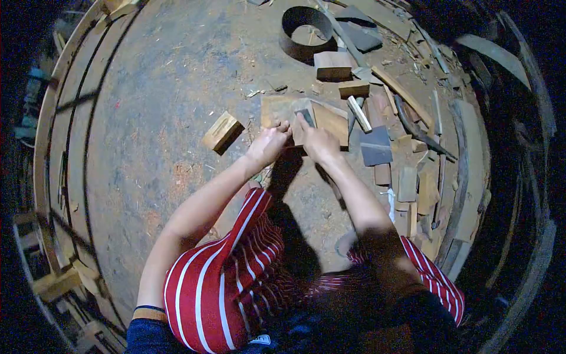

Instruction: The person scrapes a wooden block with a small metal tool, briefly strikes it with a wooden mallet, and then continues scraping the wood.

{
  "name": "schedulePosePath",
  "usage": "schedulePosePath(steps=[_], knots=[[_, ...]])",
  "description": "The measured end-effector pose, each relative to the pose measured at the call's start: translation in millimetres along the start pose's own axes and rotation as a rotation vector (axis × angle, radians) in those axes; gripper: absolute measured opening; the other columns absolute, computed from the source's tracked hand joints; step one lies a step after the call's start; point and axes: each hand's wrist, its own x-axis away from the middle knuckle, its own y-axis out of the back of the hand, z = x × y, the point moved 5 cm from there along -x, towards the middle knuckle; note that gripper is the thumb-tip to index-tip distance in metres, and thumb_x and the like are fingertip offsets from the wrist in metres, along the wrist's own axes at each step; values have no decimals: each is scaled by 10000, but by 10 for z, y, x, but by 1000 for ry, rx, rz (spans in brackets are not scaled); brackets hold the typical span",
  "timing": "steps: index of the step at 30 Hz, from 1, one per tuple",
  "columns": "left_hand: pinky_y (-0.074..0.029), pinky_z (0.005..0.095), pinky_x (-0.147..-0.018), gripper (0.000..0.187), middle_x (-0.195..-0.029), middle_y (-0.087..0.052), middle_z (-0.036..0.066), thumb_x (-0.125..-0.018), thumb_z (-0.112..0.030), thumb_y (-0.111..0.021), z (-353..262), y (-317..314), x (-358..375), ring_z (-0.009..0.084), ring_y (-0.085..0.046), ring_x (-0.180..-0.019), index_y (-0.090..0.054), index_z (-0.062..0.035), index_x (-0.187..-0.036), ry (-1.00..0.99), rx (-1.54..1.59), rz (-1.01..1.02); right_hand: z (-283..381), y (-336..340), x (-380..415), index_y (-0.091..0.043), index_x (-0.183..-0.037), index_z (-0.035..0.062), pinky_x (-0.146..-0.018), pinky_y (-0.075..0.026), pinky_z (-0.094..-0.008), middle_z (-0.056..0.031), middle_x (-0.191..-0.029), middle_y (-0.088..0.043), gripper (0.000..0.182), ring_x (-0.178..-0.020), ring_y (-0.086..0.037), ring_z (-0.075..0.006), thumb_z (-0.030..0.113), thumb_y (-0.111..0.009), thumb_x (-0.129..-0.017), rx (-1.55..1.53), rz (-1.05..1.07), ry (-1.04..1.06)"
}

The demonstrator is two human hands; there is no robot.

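Two hands (270, 143) (319, 141), seemingly at board (275, 110) edge

Bare, grimy floor (177, 88), brown and grey, flecked with chips and dust, fills the middle. Long wooden rails (73, 112) run down the side from eleven to eight o'clock, slatted timber frames (56, 286) at eight. Pale weathered boards (466, 165) line three o'clock. Light falls on the centre; the dark edges perhaps hold more timber, too dim to tell.

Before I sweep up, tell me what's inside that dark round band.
Inside the dark band, dusty ground shows with a few pale bits, perhaps wood chips. The band's near wall hides the strip of ground just behind it.
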Motion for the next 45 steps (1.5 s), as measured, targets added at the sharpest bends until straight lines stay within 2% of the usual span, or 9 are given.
schedulePosePath(steps=[3, 5, 7, 21, 23, 25, 27, 28, 45], knots=[[-489, 428, -848, 255, -1105, -553, 180, -765, -90, -555, 40, -63, -11, 354, -537, -1066, -556, 7, -1001, 6, 17, 18, 48, 91, -149, -292, -1402, 281, -666, -520, -487, -201, -870, -659, 505, -807, -654, -372, 220, -359, -905, -48, -54, -8], [-488, 432, -848, 247, -1094, -559, 177, -772, -95, -546, 9, -38, -21, 361, -544, -1055, -558, 3, -999, 13, 41, 21, 57, 100, -107, -263, -1424, 265, -732, -505, -490, -245, -892, -641, 595, -825, -637, -398, 118, -347, -854, -50, -9, -14], [-484, 429, -857, 246, -1097, -560, 171, -775, -92, -539, -8, 26, 26, 364, -540, -1057, -555, 7, -1000, -5, -12, -92, 39, 78, 81, -268, -1422, 266, -725, -508, -489, -245, -882, -641, 605, -816, -639, -397, 107, -361, -846, -22, 4, -3], [-483, 416, -868, 248, -1167, -551, 194, -742, -72, -553, 27, -17, 17, 368, -528, -1071, -572, 10, -975, -14, 12, -23, 70, 31, 68, -283, -1412, 255, -664, -516, -488, -208, -856, -658, 558, -780, -653, -376, 142, -376, -873, -25, 8, 29], [-486, 423, -840, 382, -1149, -551, 131, -739, -92, -569, 28, -32, 1, 368, -523, -1056, -550, -61, -1119, 37, 18, 15, 94, 22, 168, -286, -1418, 263, -699, -508, -499, -244, -855, -642, 620, -803, -641, -396, 93, -393, -832, -59, 37, 33], [-485, 427, -837, 385, -1110, -565, 137, -750, -108, -574, 51, -55, 8, 374, -535, -1031, -538, -53, -1129, 4, 34, 11, 98, 47, 177, -283, -1419, 264, -698, -509, -506, -238, -844, -644, 628, -793, -643, -393, 85, -395, -827, -83, 32, 8], [-488, 423, -820, 204, -1026, -565, 177, -742, -92, -567, 46, -70, -4, 355, -546, -1008, -579, 24, -910, -51, -7, -88, 119, 31, 156, -285, -1418, 264, -695, -511, -505, -235, -842, -645, 624, -785, -645, -390, 88, -394, -829, -73, 17, -1], [-488, 416, -816, 180, -1024, -563, 180, -737, -101, -579, 5, -31, -36, 349, -548, -1000, -582, 19, -871, 25, 10, 29, 112, 54, 128, -286, -1417, 263, -692, -513, -505, -231, -840, -647, 620, -778, -647, -387, 91, -392, -831, -50, -6, 4], [-483, 412, -811, 236, -1011, -562, 177, -738, -72, -565, -30, 30, 21, 355, -550, -995, -556, 30, -951, -19, -19, -74, 57, -77, 248, -296, -1411, 255, -629, -523, -499, -194, -838, -666, 595, -746, -666, -352, 118, -404, -842, -21, -78, 28]])
